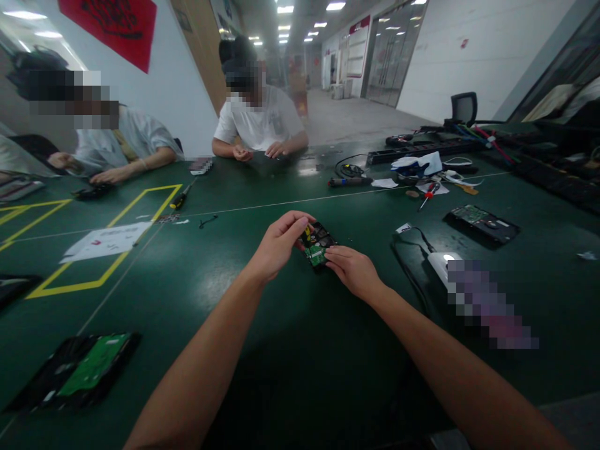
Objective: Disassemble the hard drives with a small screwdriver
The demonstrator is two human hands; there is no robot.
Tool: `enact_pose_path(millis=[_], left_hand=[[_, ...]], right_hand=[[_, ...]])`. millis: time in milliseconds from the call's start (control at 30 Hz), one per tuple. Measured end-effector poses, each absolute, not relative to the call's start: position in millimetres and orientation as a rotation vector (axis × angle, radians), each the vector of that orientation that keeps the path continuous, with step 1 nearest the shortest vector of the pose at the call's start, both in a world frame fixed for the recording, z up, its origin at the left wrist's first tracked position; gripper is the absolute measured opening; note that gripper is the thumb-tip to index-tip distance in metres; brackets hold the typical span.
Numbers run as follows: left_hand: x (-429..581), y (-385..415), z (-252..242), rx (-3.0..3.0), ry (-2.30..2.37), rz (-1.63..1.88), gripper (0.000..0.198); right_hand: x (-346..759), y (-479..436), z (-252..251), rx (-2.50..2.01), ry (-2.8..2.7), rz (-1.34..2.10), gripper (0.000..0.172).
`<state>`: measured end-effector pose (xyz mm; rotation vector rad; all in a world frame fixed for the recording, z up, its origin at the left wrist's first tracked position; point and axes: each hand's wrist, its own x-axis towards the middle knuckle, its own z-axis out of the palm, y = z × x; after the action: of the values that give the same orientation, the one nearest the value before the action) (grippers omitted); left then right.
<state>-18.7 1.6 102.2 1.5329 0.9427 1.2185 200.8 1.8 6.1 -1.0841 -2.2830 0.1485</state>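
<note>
A small hard drive [319, 242] with a green circuit board facing up lies on the dark green table [290, 350] in front of me. My left hand [281, 240] is curled over its far left corner, fingers pinched on a small yellow-handled tool [307, 235] that stands on the board. My right hand [352, 269] rests on the drive's near right edge, fingers pressed against it and holding it still.
Another drive [89, 369] with a green board lies near left, a third [482, 223] at right. A white paper [110, 240] sits in a yellow-taped box. Screwdrivers [429, 195], cables and a power strip [422, 150] lie far right. Two people sit across the table.
</note>
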Motion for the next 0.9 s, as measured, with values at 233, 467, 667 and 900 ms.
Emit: enact_pose_path(millis=[233, 467, 667, 900], left_hand=[[-18.3, 1.3, 102.4, 1.521, 0.918, 1.225, 0.024], [-17.6, 3.0, 100.0, 1.52, 0.94, 1.243, 0.024], [-17.5, 3.1, 97.7, 1.443, 0.925, 1.241, 0.023], [-19.7, 4.9, 96.1, 1.458, 0.958, 1.311, 0.02]], right_hand=[[201.4, 1.5, 5.4, -1.087, -2.293, 0.136, 0.025], [201.0, 2.2, 4.9, -1.079, -2.283, 0.141, 0.025], [201.0, 1.5, 5.9, -1.077, -2.293, 0.133, 0.025], [200.0, -1.1, 10.3, -1.083, -2.301, 0.127, 0.025]])
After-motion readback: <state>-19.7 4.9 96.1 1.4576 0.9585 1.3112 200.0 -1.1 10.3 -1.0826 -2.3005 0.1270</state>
